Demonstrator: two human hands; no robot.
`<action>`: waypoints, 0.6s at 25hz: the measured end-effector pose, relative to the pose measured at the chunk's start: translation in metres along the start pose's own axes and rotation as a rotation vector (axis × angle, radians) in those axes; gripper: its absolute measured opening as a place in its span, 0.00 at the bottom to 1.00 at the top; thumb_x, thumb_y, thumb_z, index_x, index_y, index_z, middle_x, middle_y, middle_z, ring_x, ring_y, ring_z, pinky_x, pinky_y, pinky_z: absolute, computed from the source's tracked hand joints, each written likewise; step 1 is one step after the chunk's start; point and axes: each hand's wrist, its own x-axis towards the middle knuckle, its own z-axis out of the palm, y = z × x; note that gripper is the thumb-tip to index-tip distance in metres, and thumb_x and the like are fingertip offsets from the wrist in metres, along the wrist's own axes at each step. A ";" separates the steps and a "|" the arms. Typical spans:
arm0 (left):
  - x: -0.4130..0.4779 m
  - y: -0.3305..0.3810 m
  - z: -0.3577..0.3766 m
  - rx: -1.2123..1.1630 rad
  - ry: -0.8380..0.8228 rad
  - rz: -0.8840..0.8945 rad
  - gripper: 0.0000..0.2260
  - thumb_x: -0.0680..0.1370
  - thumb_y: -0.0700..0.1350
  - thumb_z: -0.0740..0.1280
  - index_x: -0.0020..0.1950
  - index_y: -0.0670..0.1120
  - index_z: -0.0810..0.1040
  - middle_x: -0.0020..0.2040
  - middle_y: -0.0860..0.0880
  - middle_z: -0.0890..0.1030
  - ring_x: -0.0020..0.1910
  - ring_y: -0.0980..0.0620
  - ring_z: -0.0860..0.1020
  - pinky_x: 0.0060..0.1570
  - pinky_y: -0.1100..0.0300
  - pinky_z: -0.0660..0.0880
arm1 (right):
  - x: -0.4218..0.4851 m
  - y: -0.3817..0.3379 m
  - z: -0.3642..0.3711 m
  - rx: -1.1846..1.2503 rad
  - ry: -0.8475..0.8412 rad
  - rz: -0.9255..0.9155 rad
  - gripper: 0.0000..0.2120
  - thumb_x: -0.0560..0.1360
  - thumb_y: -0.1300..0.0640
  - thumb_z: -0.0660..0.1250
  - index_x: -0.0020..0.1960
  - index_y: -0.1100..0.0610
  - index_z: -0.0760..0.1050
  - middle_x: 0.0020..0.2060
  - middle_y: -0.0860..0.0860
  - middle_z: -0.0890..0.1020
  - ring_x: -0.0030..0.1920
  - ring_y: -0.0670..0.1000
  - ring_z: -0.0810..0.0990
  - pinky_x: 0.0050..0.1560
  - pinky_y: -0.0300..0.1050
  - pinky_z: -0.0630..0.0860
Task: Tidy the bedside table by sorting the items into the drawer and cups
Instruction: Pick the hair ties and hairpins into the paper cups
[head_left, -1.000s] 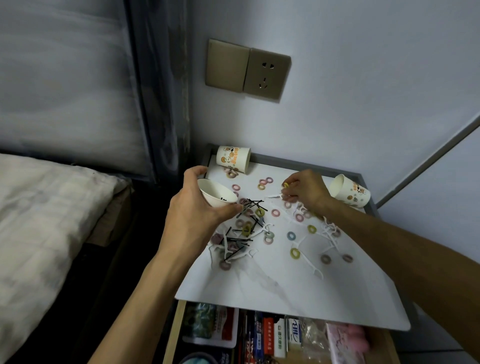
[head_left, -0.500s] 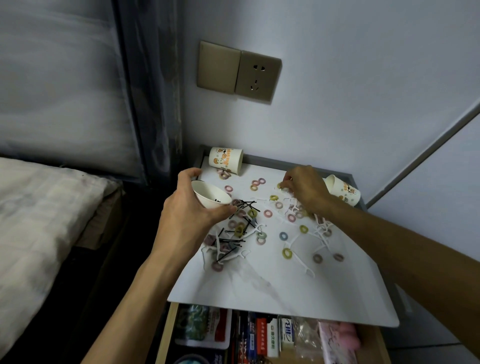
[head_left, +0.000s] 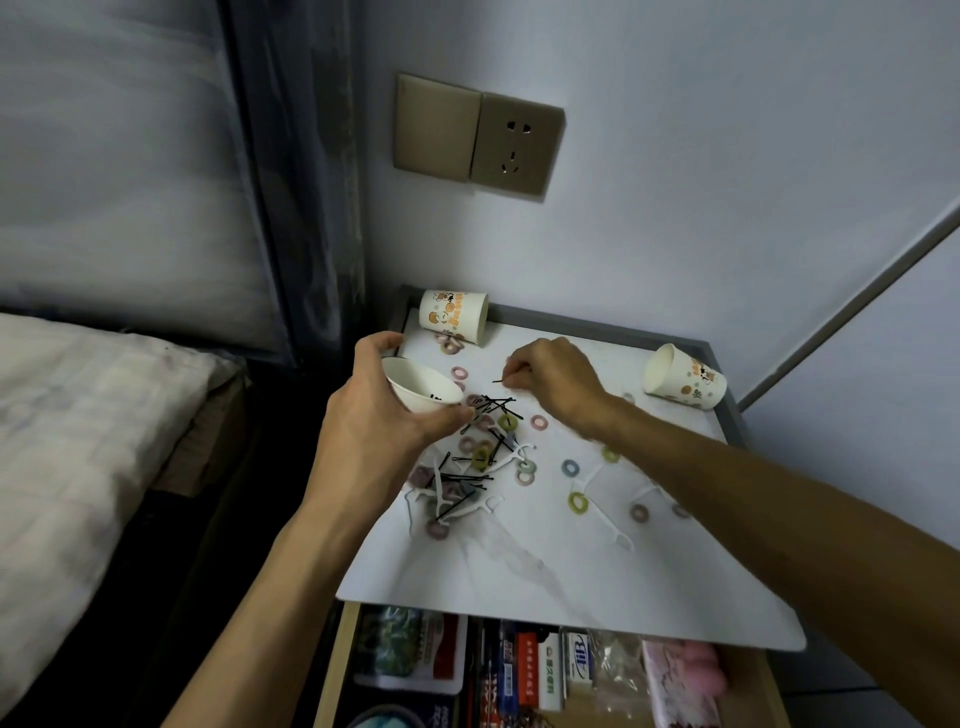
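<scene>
My left hand (head_left: 382, 421) grips a white paper cup (head_left: 418, 383), tilted with its mouth toward the right, over the left side of the bedside table (head_left: 571, 577). My right hand (head_left: 553, 379) pinches a thin black hairpin (head_left: 500, 382) just right of that cup. Below the hands lies a pile of black hairpins (head_left: 467, 462), mixed with several small coloured hair rings (head_left: 576, 501) and white floss picks (head_left: 608, 522). Two printed cups lie on their sides: one at the back left (head_left: 453, 314), one at the back right (head_left: 683, 376).
The drawer (head_left: 545, 670) under the tabletop stands open, packed with boxes, packets and a pink item. A bed with a pale pillow (head_left: 78, 441) lies left. A wall socket (head_left: 517, 145) sits above the table. A grey rim edges the table's back and right.
My right hand has shifted left from the right-hand cup toward the held cup and now pinches a black hairpin. My left hand keeps the cup in about the same place.
</scene>
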 end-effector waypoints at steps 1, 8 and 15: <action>0.000 0.000 0.000 0.003 0.001 0.001 0.38 0.64 0.51 0.81 0.69 0.54 0.66 0.52 0.54 0.74 0.46 0.57 0.74 0.38 0.70 0.69 | -0.001 0.000 0.008 0.012 -0.001 0.034 0.03 0.72 0.55 0.74 0.45 0.53 0.84 0.39 0.46 0.84 0.41 0.46 0.82 0.41 0.41 0.75; 0.001 -0.003 -0.001 0.014 0.005 0.012 0.38 0.64 0.52 0.81 0.69 0.54 0.66 0.52 0.54 0.75 0.49 0.54 0.75 0.39 0.71 0.69 | -0.002 0.003 0.021 0.042 -0.097 0.095 0.07 0.68 0.55 0.78 0.45 0.54 0.84 0.42 0.49 0.81 0.44 0.49 0.80 0.45 0.43 0.76; -0.001 0.000 -0.001 0.015 -0.003 0.019 0.38 0.64 0.52 0.80 0.70 0.53 0.66 0.50 0.56 0.73 0.45 0.59 0.74 0.38 0.72 0.69 | -0.003 -0.011 0.020 -0.298 -0.186 0.052 0.01 0.75 0.62 0.66 0.44 0.59 0.75 0.46 0.60 0.78 0.46 0.58 0.79 0.42 0.45 0.70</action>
